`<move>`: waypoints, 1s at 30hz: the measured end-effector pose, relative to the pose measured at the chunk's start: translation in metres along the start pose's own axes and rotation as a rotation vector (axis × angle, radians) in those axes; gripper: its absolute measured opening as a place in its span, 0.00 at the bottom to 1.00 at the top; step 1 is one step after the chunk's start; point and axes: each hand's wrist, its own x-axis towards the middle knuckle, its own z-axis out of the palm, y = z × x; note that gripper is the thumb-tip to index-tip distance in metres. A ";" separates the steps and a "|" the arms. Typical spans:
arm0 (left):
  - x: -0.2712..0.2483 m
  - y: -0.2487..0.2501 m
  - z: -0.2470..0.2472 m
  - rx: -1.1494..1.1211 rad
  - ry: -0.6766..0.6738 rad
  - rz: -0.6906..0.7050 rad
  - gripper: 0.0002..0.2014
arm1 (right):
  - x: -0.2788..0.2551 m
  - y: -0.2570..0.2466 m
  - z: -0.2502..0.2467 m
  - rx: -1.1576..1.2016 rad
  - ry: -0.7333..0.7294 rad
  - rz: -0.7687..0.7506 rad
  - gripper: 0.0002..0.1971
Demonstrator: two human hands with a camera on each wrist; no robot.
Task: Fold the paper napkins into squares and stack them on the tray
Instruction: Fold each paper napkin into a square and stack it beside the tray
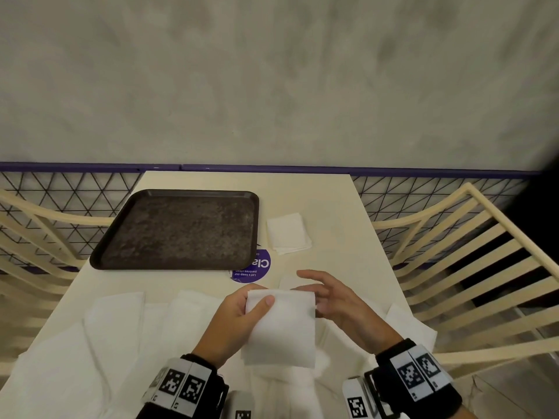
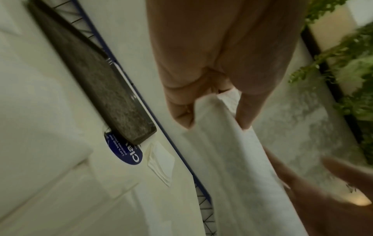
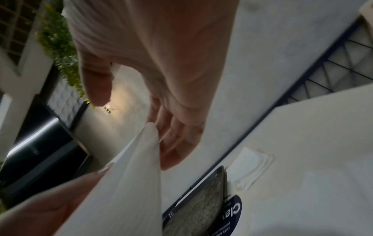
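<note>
My left hand (image 1: 242, 313) pinches a folded white napkin (image 1: 281, 328) by its upper left corner, thumb on the front face, and holds it above the table. In the left wrist view the napkin (image 2: 232, 159) hangs between thumb and fingers. My right hand (image 1: 326, 297) sits at the napkin's upper right edge with fingers spread and relaxed, gripping nothing; the right wrist view shows its fingers (image 3: 173, 143) just beside the napkin (image 3: 131, 191). The dark tray (image 1: 145, 193) lies bare at the far left. A small pile of folded napkins (image 1: 289, 234) rests on the table to the tray's right.
Several unfolded white napkins (image 1: 121, 328) cover the near part of the cream table (image 1: 332, 207). A round purple sticker (image 1: 257, 267) sits at the tray's near right corner. Cream slatted chairs (image 1: 453, 252) flank the table; a wire-mesh fence with a purple rail (image 1: 393, 170) runs behind.
</note>
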 end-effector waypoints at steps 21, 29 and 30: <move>0.000 0.009 -0.014 0.404 0.019 0.368 0.14 | -0.001 -0.001 0.014 -0.852 0.289 -0.415 0.09; 0.002 0.012 -0.014 0.642 -0.004 0.485 0.24 | -0.003 0.004 0.000 -0.870 0.313 -0.416 0.11; 0.004 0.014 -0.008 0.658 -0.036 0.504 0.26 | -0.002 0.005 0.001 -0.867 0.296 -0.416 0.11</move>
